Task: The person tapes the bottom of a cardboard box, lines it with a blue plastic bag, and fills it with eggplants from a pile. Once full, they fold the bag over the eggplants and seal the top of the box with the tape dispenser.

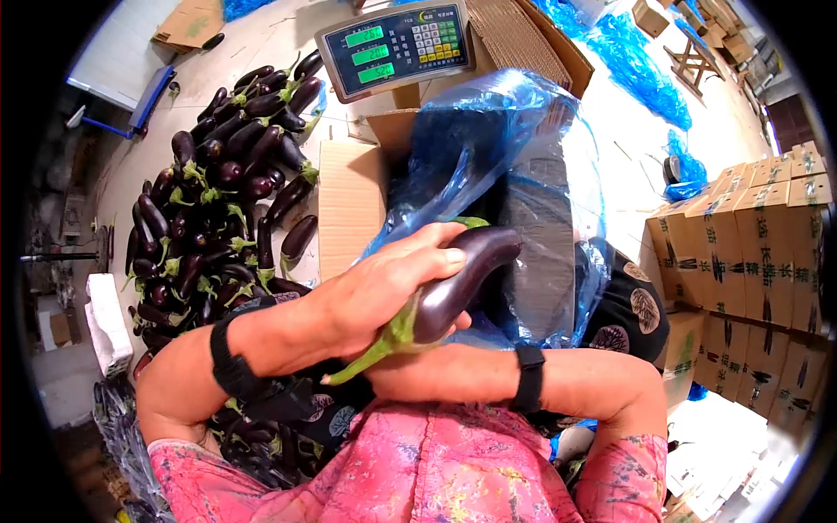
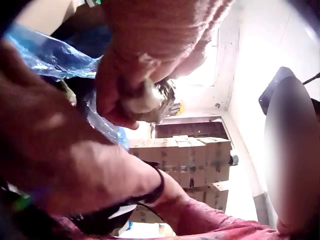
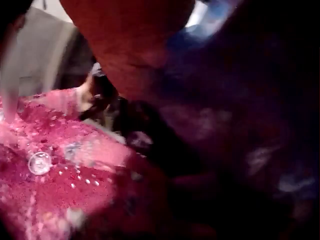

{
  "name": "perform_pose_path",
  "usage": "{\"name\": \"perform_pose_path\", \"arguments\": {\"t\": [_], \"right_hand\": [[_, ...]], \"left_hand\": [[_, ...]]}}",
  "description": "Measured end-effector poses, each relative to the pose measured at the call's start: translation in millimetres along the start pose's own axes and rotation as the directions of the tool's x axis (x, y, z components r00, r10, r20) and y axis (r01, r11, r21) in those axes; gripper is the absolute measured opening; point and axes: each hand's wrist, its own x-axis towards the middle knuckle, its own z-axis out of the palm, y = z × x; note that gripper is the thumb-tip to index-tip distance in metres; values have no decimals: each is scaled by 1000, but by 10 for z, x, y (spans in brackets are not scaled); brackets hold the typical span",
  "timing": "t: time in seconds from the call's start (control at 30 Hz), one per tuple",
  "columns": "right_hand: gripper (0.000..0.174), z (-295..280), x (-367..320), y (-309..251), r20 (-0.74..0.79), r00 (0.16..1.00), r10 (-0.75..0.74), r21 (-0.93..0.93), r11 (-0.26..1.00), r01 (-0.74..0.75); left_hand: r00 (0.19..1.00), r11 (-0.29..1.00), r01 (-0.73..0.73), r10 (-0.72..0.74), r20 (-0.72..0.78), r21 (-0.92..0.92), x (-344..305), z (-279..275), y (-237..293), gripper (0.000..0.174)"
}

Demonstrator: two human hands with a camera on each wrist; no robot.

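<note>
In the head view my left hand (image 1: 397, 275) grips a glossy dark purple eggplant (image 1: 462, 283), its green stem pointing back toward my body. Another bit of green calyx (image 1: 472, 221) shows past the fingers. The eggplant is held over the near side of a cardboard box (image 1: 351, 205) lined with blue plastic film (image 1: 488, 105). My right forearm crosses beneath the left one, and most of the right hand is hidden there. The left wrist view has the right hand (image 2: 55, 145) large and blurred; I cannot tell what it holds. The right wrist view is mostly dark.
A heap of eggplants (image 1: 227, 174) lies on the floor to the left. Behind the box stands a digital scale display (image 1: 395, 50) with lit green numbers. Stacked cartons (image 1: 741, 235) rise at the right, and more blue film (image 1: 641, 70) lies at the back right.
</note>
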Motion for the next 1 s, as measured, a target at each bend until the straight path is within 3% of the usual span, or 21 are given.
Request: {"name": "perform_pose_path", "arguments": {"t": [0.03, 0.1, 0.17, 0.23, 0.27, 0.3, 0.37, 0.4, 0.47, 0.53, 0.6, 0.63, 0.67, 0.73, 0.83, 0.87, 0.93, 0.97, 1.0], "right_hand": [[32, 156, 79, -45, -145, 987, -76, 47, 995, 84], [33, 372, 236, -186, -422, 879, -222, 63, 960, 272], [40, 314, 119, -261, -60, 977, -206, -107, 974, 199], [39, 94, 92, -357, 188, 974, -125, -215, 962, 165], [38, 147, 32, -337, 89, 982, -168, -241, 953, 185], [36, 234, -69, -310, -7, 977, -215, -269, 941, 205], [25, 312, -165, -254, -139, 938, -317, -260, 926, 274], [21, 164, -218, -274, -126, 961, -245, -173, 960, 222], [16, -253, -404, -235, -74, 993, -94, 0, 996, 94], [13, -666, -575, -77, -91, 973, 210, -308, 924, -228], [11, -854, -669, 368, -492, 850, 187, -313, 874, -373], [11, -913, -674, 563, -535, 817, 217, -329, 836, -438], [13, -955, -657, 720, -579, 778, 245, -341, 794, -504], [11, -993, -525, 876, -489, 802, 342, -323, 783, -531], [11, -840, -355, 1163, -412, 798, 441, -332, 743, -582], [12, -803, -297, 1202, -397, 791, 466, -343, 724, -599], [11, -747, -257, 1282, -512, 749, 421, -363, 684, -633], [15, -778, -250, 1236, -567, 722, 397, -370, 660, -654], [15, -823, -263, 1199, -511, 763, 395, -414, 665, -622]], "left_hand": [[1000, 1000, 14, -14, 0, 12, 118, -43, -77, 56], [997, 997, 74, -73, -36, 15, 368, -141, -271, 57], [980, 999, -16, 24, -195, 43, 599, -237, -445, 59], [906, 985, -155, 174, -386, 81, 923, -538, -670, 61], [832, 964, -243, 266, -487, 112, 1059, -756, -729, 63], [831, 959, -284, 242, -501, -10, 974, -744, -545, 68], [801, 922, -385, 349, -486, 27, 996, -884, -483, 67], [794, 909, -416, 375, -478, 22, 970, -879, -449, 68], [824, 945, -326, 302, -480, 36, 884, -795, -459, 67], [883, 975, -220, 218, -416, 46, 851, -775, -481, 65], [953, 993, -95, 112, -282, 75, 802, -820, -480, 63], [928, 984, -34, 95, -360, 173, 750, -671, -402, 54], [949, 947, 0, 101, -300, 320, 754, -730, -394, 53], [952, 874, 5, 144, -270, 485, 707, -697, -311, 56], [960, 455, 39, 230, -160, 890, 608, -705, -115, 61], [966, 367, -22, 246, -74, 930, 588, -756, -115, 61], [961, 180, -159, 253, 111, 971, 573, -864, -134, 62], [939, 22, -252, 245, 239, 967, 553, -839, -121, 62], [978, 2, -170, 122, 168, 985, 466, -805, -106, 61]]}}
